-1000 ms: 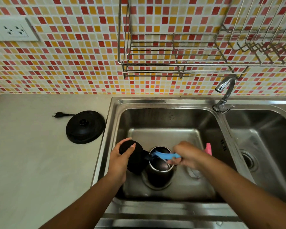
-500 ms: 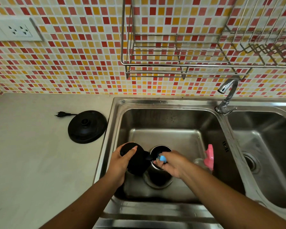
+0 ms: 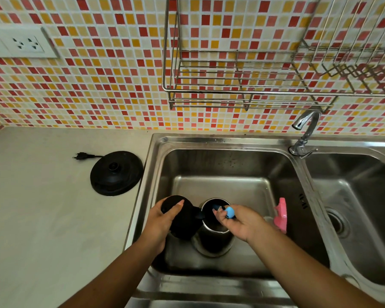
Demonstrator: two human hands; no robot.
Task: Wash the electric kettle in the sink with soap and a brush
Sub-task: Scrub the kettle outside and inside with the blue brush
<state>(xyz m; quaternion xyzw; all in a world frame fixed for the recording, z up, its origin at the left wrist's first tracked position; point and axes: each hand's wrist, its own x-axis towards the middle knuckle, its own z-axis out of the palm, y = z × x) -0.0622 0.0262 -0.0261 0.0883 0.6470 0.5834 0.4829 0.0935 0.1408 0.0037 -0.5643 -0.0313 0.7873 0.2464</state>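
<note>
Right grip [image 3: 238, 222] round brush [image 3: 229, 212], pink-capped bottle [image 3: 281, 215] beside

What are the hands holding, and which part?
The left hand holds the open black lid, thumb across its face. The right hand grips the blue brush by its handle end, the rest down inside the kettle.

A wall of small red, orange, yellow and cream mosaic tiles [image 3: 98, 96] rises well beyond the fingers [image 3: 175, 206]. A white plastic socket plate [image 3: 20, 44] sits on it far up-left of them; a steel wire dish rack [image 3: 242, 85] hangs above and beyond them. A pale beige matte tabletop [image 3: 42, 218] stretches to their left, evenly lit.
</note>
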